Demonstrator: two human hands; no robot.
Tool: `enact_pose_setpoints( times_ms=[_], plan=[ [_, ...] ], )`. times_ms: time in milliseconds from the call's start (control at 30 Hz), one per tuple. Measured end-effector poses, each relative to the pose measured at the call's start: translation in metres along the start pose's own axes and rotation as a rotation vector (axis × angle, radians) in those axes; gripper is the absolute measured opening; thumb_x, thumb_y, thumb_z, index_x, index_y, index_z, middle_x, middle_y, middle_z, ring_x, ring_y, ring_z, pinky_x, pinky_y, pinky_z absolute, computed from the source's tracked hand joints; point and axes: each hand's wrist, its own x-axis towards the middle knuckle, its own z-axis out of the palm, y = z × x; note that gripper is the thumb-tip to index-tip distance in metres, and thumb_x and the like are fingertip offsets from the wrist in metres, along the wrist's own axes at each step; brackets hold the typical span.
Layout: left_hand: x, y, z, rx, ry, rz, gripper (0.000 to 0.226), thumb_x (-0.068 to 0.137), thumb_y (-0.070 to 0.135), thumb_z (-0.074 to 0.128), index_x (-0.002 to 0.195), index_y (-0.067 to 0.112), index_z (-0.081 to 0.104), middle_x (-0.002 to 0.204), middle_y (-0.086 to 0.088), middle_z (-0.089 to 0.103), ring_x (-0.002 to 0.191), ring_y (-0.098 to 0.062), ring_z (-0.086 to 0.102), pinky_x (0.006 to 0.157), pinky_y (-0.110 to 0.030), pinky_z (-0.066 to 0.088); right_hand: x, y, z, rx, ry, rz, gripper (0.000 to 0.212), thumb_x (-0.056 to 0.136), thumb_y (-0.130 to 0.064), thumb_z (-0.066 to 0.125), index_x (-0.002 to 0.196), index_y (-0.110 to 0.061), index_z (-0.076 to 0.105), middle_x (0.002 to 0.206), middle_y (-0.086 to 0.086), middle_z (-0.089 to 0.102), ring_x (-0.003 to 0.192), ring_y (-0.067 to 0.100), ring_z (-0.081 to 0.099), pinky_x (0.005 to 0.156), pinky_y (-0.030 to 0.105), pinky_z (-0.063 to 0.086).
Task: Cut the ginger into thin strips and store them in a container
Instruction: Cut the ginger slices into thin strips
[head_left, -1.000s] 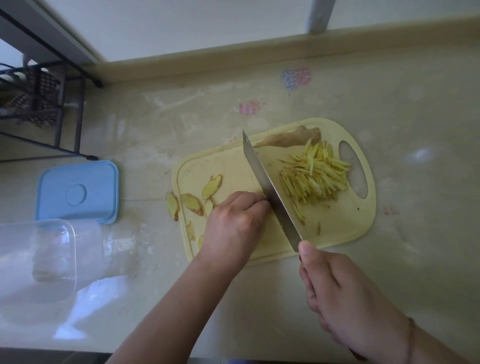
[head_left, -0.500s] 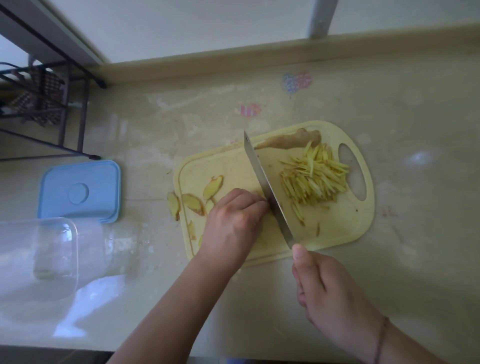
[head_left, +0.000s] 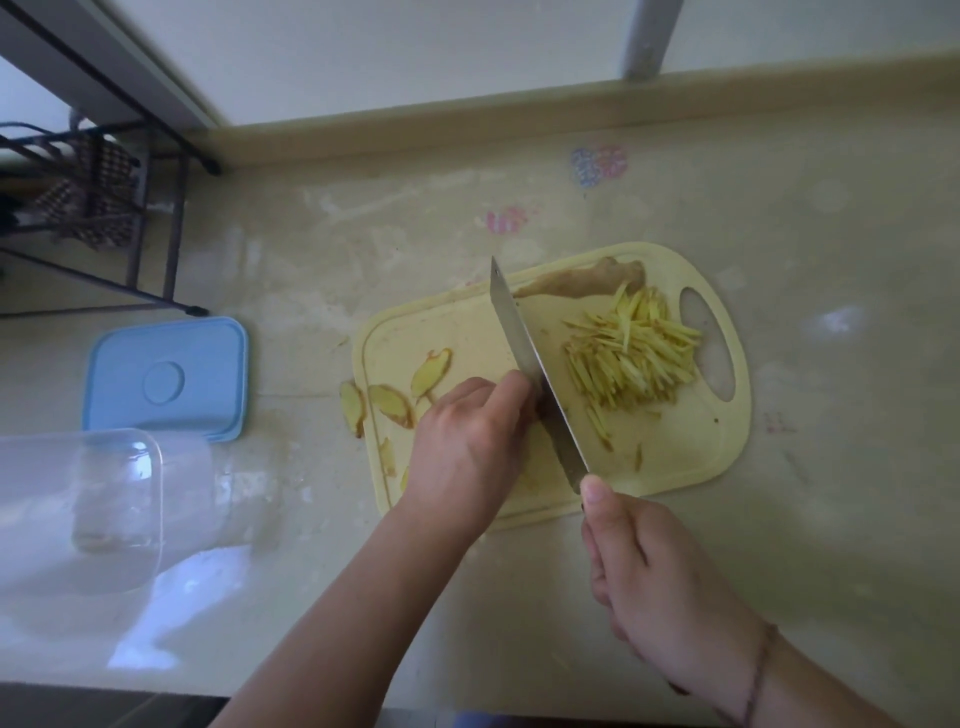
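Head view shows the left hand (head_left: 467, 441) curled over ginger slices on the pale yellow plastic cutting board (head_left: 675, 467), knuckles touching the steel cleaver blade (head_left: 535, 374), whose handle the right hand (head_left: 654, 577) grips. Cut yellow ginger strips (head_left: 631, 353) lie piled right of the blade; the clear plastic container (head_left: 104, 499) lies well apart. A fingertip straying past the knuckles could be nicked; thin slices may slip.

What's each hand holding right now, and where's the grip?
Right hand grips the knife by its hidden handle. Left hand presses something hidden beside the blade.
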Motion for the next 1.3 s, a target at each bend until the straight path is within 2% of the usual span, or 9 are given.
enact_pose_setpoints(
  times_ms=[167, 367, 433, 533, 700, 867, 967, 1100, 1300],
  plan=[
    [0.003, 0.001, -0.002, -0.026, -0.021, -0.033, 0.012, 0.076, -0.001, 0.069, 0.079, 0.005, 0.059, 0.056, -0.005, 0.051, 0.050, -0.026, 0.046, 0.037, -0.033, 0.039, -0.002, -0.012, -0.007, 0.021, -0.034, 0.022, 0.070, 0.072, -0.082, 0.016, 0.065, -0.016, 0.038, 0.039, -0.008, 0.039, 0.033, 0.007, 0.038, 0.036, 0.017, 0.030],
    [-0.009, 0.007, -0.004, 0.008, -0.080, -0.117, 0.013, 0.074, 0.001, 0.059, 0.083, 0.009, 0.055, 0.055, -0.006, 0.051, 0.046, -0.027, 0.044, 0.035, -0.037, 0.039, -0.001, -0.001, 0.008, -0.024, 0.047, -0.071, 0.064, 0.078, -0.076, 0.016, 0.059, -0.021, 0.042, 0.051, -0.016, 0.056, 0.054, 0.009, 0.052, 0.057, 0.026, 0.040],
    [-0.015, 0.006, -0.002, -0.053, -0.036, -0.165, 0.013, 0.076, -0.002, 0.059, 0.077, 0.009, 0.052, 0.057, -0.006, 0.053, 0.047, -0.028, 0.045, 0.037, -0.040, 0.041, -0.004, -0.008, 0.005, -0.009, 0.030, -0.055, 0.065, 0.075, -0.077, 0.015, 0.060, -0.019, 0.041, 0.046, -0.013, 0.052, 0.048, 0.009, 0.049, 0.051, 0.029, 0.037],
    [-0.015, 0.005, -0.001, -0.105, 0.043, -0.226, 0.020, 0.077, -0.004, 0.063, 0.073, 0.011, 0.052, 0.059, -0.005, 0.054, 0.049, -0.025, 0.047, 0.039, -0.037, 0.041, -0.003, -0.016, 0.001, 0.016, 0.002, -0.023, 0.070, 0.071, -0.079, 0.013, 0.063, -0.017, 0.042, 0.043, -0.011, 0.049, 0.040, 0.006, 0.045, 0.043, 0.018, 0.030],
    [-0.017, 0.010, -0.002, 0.036, -0.013, -0.197, 0.015, 0.069, -0.006, 0.057, 0.075, 0.007, 0.053, 0.057, -0.007, 0.048, 0.051, -0.024, 0.038, 0.041, -0.031, 0.031, 0.000, -0.004, 0.017, -0.042, 0.087, -0.119, 0.063, 0.076, -0.075, 0.012, 0.064, -0.022, 0.043, 0.060, -0.031, 0.058, 0.063, 0.001, 0.055, 0.061, 0.019, 0.042],
    [-0.027, 0.010, -0.001, -0.065, 0.030, -0.205, 0.028, 0.067, -0.014, 0.048, 0.081, 0.009, 0.058, 0.074, -0.003, 0.064, 0.075, -0.023, 0.055, 0.059, -0.033, 0.045, 0.004, -0.001, 0.015, -0.016, 0.090, -0.085, 0.066, 0.073, -0.078, 0.013, 0.060, -0.021, 0.043, 0.048, -0.009, 0.054, 0.054, 0.003, 0.052, 0.060, 0.022, 0.042],
    [-0.036, 0.007, -0.010, -0.150, 0.149, -0.253, 0.036, 0.066, -0.019, 0.046, 0.082, 0.012, 0.057, 0.096, 0.000, 0.072, 0.097, -0.016, 0.058, 0.084, -0.018, 0.044, -0.003, -0.002, 0.007, 0.026, 0.066, -0.083, 0.066, 0.074, -0.079, 0.016, 0.059, -0.019, 0.040, 0.045, -0.011, 0.049, 0.046, 0.006, 0.044, 0.052, 0.024, 0.036],
    [-0.051, 0.006, -0.022, -0.193, 0.206, -0.347, 0.032, 0.072, -0.016, 0.051, 0.079, 0.015, 0.056, 0.100, 0.000, 0.073, 0.101, -0.006, 0.059, 0.088, 0.001, 0.035, -0.009, 0.006, 0.008, 0.072, -0.038, -0.031, 0.070, 0.075, -0.081, 0.020, 0.067, -0.016, 0.044, 0.054, -0.001, 0.041, 0.041, 0.006, 0.035, 0.044, 0.019, 0.029],
    [-0.049, 0.016, -0.017, -0.038, 0.022, -0.178, 0.016, 0.071, -0.001, 0.047, 0.072, 0.011, 0.057, 0.071, -0.001, 0.062, 0.067, -0.026, 0.060, 0.063, -0.040, 0.050, -0.001, 0.017, -0.025, 0.251, -0.194, 0.130, 0.059, 0.094, -0.069, 0.032, 0.072, -0.015, 0.044, 0.051, -0.001, 0.035, 0.035, 0.012, 0.029, 0.037, 0.019, 0.024]
  ],
)
